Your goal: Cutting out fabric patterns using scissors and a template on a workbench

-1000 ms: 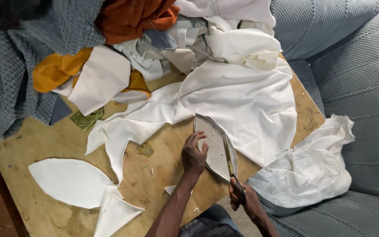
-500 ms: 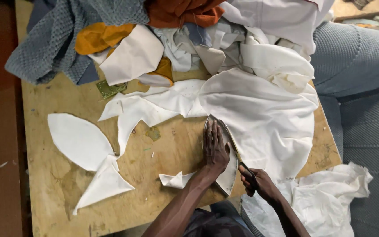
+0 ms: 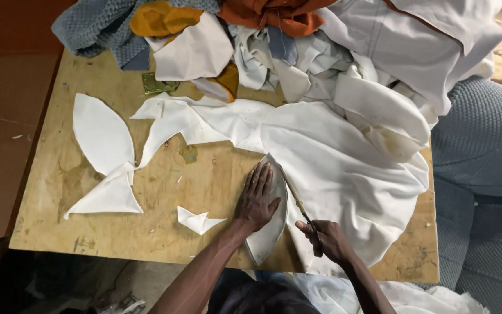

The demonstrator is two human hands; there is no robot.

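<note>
Gripping the scissors point(image 3: 299, 204), the right hand point(image 3: 327, 239) sat closed around their handles near the plywood table's point(image 3: 117, 232) front edge. Their long axis ran diagonally, blades pointing up and left, away from that edge. Beside them the left hand point(image 3: 257, 200) lay flat, fingers spread, on a leaf-shaped template point(image 3: 271, 232). Beyond spread the white cloth point(image 3: 344, 174), then heaped fabrics point(image 3: 274, 35).
</note>
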